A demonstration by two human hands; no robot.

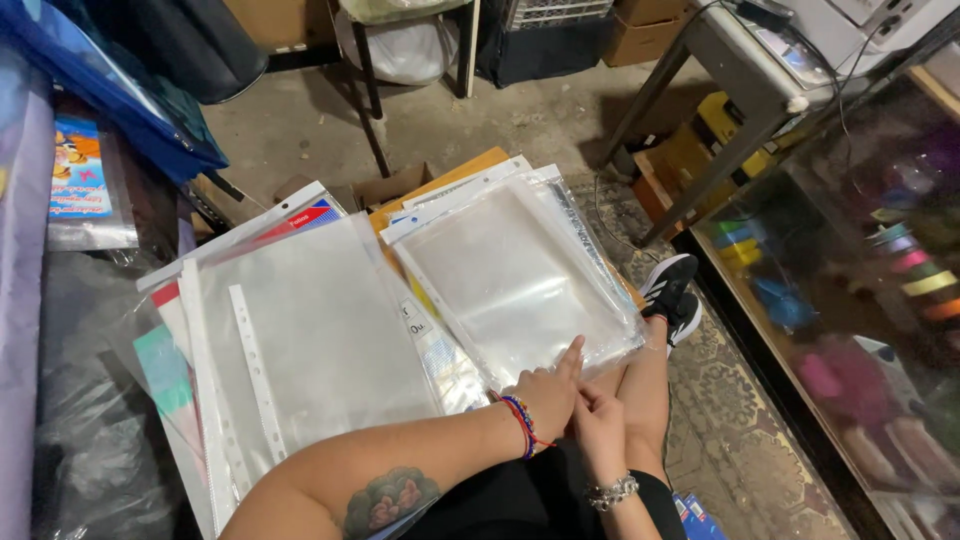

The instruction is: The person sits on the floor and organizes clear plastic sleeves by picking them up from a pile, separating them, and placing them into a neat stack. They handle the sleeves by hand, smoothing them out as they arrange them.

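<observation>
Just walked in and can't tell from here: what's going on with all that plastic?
A seated person has two piles of clear punched plastic sleeves on their lap. The left hand presses on the near edge of the right-hand stack of sleeves, with the right hand beside it at the same corner. The left-hand pile of sleeves lies untouched.

We see a stack of clear plastic sleeves (515, 275), thin, glossy and crinkled, catching the light in pale streaks. A second stack (310, 340) beside it looks milkier, with a punched white plastic strip (258, 370) along one edge. Under them lies matt brown cardboard (470, 168). The floor (440, 120) is rough, stained concrete. A patterned rug (740, 420) looks woven and dull. The table legs (690, 150) seem to be grey painted metal.
</observation>
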